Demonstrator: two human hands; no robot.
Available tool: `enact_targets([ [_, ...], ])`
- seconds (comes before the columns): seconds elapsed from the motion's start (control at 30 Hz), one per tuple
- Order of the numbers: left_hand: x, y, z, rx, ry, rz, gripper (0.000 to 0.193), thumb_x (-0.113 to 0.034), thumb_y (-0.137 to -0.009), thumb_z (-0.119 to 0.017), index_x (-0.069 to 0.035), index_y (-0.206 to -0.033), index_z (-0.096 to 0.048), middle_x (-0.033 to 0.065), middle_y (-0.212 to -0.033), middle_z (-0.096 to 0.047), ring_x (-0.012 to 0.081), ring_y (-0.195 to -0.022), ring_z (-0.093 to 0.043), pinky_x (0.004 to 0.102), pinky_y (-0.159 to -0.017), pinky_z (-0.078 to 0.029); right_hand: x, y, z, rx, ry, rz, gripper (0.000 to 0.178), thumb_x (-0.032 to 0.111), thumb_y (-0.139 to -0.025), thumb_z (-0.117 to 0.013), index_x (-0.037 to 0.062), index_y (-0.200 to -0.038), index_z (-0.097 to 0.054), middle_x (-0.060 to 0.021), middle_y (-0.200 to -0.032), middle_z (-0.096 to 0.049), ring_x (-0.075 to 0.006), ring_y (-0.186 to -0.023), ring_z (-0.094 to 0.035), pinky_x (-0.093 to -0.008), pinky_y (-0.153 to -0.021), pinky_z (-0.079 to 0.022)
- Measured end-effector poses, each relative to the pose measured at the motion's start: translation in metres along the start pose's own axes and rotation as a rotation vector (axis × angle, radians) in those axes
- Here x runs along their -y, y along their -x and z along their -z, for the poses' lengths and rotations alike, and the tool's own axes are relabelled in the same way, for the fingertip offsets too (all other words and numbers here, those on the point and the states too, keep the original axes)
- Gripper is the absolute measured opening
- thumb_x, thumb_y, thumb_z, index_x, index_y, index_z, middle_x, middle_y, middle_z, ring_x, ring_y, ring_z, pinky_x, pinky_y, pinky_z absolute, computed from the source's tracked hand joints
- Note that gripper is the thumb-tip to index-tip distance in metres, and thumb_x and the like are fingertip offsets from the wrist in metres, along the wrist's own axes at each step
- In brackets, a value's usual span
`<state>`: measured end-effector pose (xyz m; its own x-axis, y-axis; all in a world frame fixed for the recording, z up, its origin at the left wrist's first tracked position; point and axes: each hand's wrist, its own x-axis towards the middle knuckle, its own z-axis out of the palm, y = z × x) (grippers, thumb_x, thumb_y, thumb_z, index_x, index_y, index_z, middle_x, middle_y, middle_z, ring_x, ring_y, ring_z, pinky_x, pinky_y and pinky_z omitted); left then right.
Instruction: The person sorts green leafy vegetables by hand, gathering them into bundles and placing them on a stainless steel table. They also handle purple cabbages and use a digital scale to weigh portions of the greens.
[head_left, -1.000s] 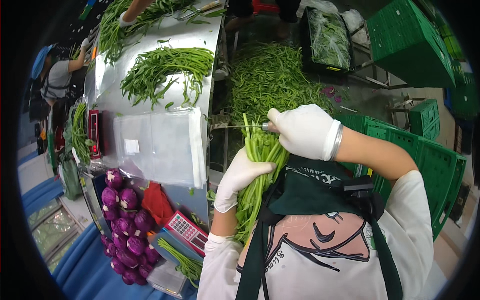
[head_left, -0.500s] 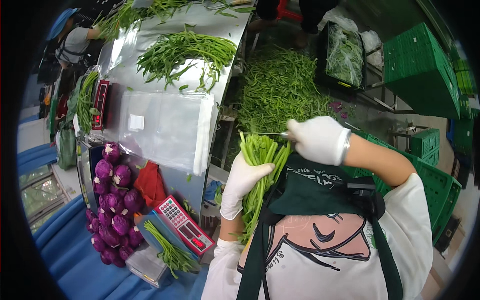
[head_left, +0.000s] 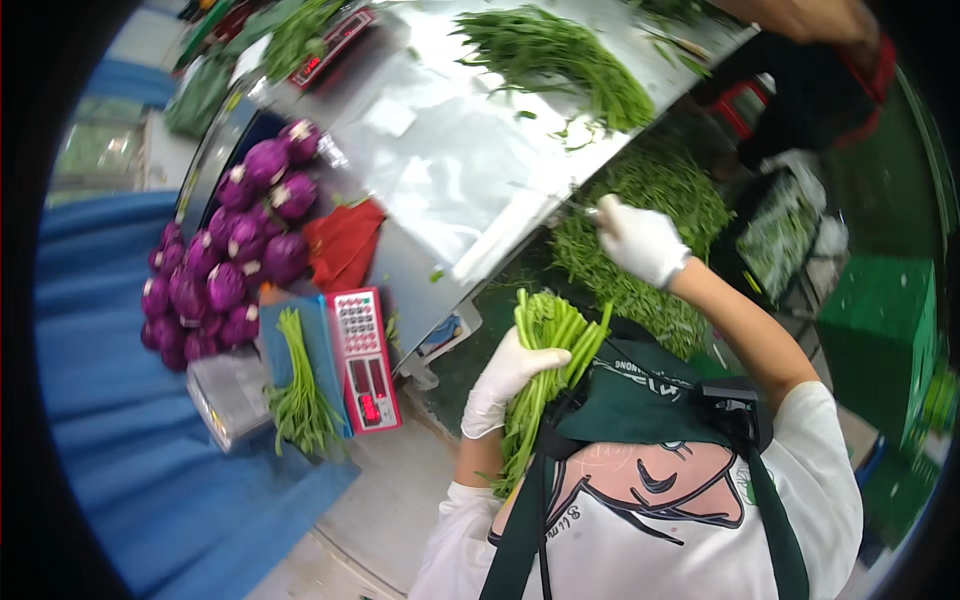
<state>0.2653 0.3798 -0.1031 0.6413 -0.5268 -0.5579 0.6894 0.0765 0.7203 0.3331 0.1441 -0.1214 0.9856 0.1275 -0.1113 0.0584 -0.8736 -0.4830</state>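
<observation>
My left hand [head_left: 515,375], in a white glove, is closed round a bunch of water spinach [head_left: 545,325], holding it upright against my apron with the cut stem ends up. My right hand [head_left: 640,240], also gloved in white, is stretched out ahead, near the table edge. It grips a knife [head_left: 592,211], whose thin blade is smeared by motion and points left over the table edge. Below that hand lies a large heap of cut green stems and leaves [head_left: 650,300] on the floor.
A metal table [head_left: 440,120] carries clear plastic bags [head_left: 430,190] and loose water spinach [head_left: 560,60]. At left are purple onion-like vegetables [head_left: 225,285], a red cloth [head_left: 345,240] and a red-and-white scale [head_left: 365,360]. Green crates [head_left: 880,330] and a black crate [head_left: 775,240] stand right.
My right hand with the knife has moved up and away from the stem tops toward the table edge. The left hand keeps the bunch. The whole view has turned.
</observation>
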Motion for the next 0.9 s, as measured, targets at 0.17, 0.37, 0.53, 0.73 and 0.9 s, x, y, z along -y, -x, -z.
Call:
enact_targets([
  [0.17,0.016,0.034,0.030,-0.114,0.156,-0.037,0.046,-0.001,-0.074,-0.066,0.000,-0.118,-0.050,0.0044,-0.106,-0.060,0.0122,-0.094,-0.057,0.0271,-0.085,-0.045,0.095,-0.085,-0.105,0.342,-0.239,0.268,0.024,0.016,-0.083,-0.045,-0.0008,-0.100,-0.046,-0.0276,-0.090,-0.060,-0.0412,-0.087,-0.060,-0.0460,-0.076,-0.046],
  [0.37,0.024,0.061,0.063,-0.243,0.238,-0.009,0.054,-0.004,-0.072,-0.067,0.000,-0.122,-0.047,0.0063,-0.108,-0.059,0.0154,-0.095,-0.058,0.0276,-0.085,-0.046,0.155,-0.146,-0.163,0.368,-0.088,0.501,0.064,0.048,-0.089,-0.041,-0.0002,-0.132,-0.040,-0.0234,-0.118,-0.054,-0.0347,-0.112,-0.050,-0.0353,-0.095,-0.039],
  [0.53,0.013,0.052,0.075,-0.195,0.323,-0.024,0.049,-0.006,-0.071,-0.066,-0.002,-0.117,-0.051,0.0041,-0.107,-0.059,0.0146,-0.095,-0.056,0.0273,-0.086,-0.044,0.097,-0.083,-0.116,0.817,-1.057,-0.056,0.072,0.060,-0.092,-0.029,0.0010,-0.132,-0.041,-0.0139,-0.125,-0.051,-0.0219,-0.112,-0.051,-0.0373,-0.094,-0.041],
  [0.73,-0.004,0.023,0.080,-0.120,0.396,0.053,0.053,-0.006,-0.073,-0.060,0.000,-0.123,-0.047,0.0104,-0.112,-0.058,0.0209,-0.101,-0.058,0.0319,-0.090,-0.047,0.041,0.000,-0.086,1.243,-1.135,0.052,0.073,0.056,-0.089,-0.045,0.0015,-0.136,-0.035,-0.0115,-0.130,-0.046,-0.0176,-0.120,-0.043,-0.0301,-0.102,-0.032],
  [0.9,-0.029,-0.014,0.097,-0.069,0.335,0.108,0.053,-0.009,-0.071,-0.063,-0.001,-0.121,-0.049,0.0106,-0.107,-0.060,0.0212,-0.092,-0.061,0.0316,-0.083,-0.050,0.088,-0.008,-0.066,0.937,-1.011,0.036,0.065,0.039,-0.085,-0.062,0.0016,-0.133,-0.039,-0.0105,-0.127,-0.051,-0.0186,-0.114,-0.048,-0.0313,-0.099,-0.038],
])
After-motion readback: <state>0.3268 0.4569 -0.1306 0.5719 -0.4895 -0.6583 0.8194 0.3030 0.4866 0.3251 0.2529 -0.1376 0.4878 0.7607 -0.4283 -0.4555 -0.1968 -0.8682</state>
